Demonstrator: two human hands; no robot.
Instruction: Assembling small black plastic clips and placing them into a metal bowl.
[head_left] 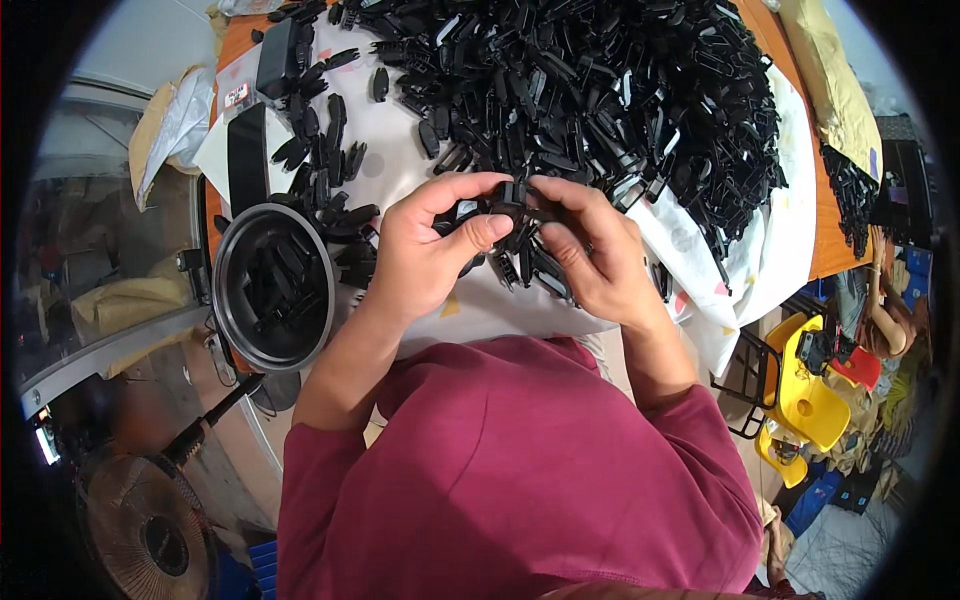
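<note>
Between both hands, over the near edge of the table, is a small black plastic part [512,194]. My left hand [428,240] pinches its left side between thumb and index finger. At its right side my right hand [598,248] grips with thumb and fingertips. The part's exact kind cannot be made out. Beneath and beyond my hands spreads a large heap of black plastic parts [560,90], many long and narrow with rounded ends. A dark round bowl [226,290] left of my left hand holds several similar black parts.
A pale patterned cloth [390,140] covers much of the orange-brown table [832,225]. At the left lie a black box [283,55] and a black strip [247,150]. A fan [150,535] stands lower left. Yellow chairs [815,395] and another person's arm [882,310] are at the right.
</note>
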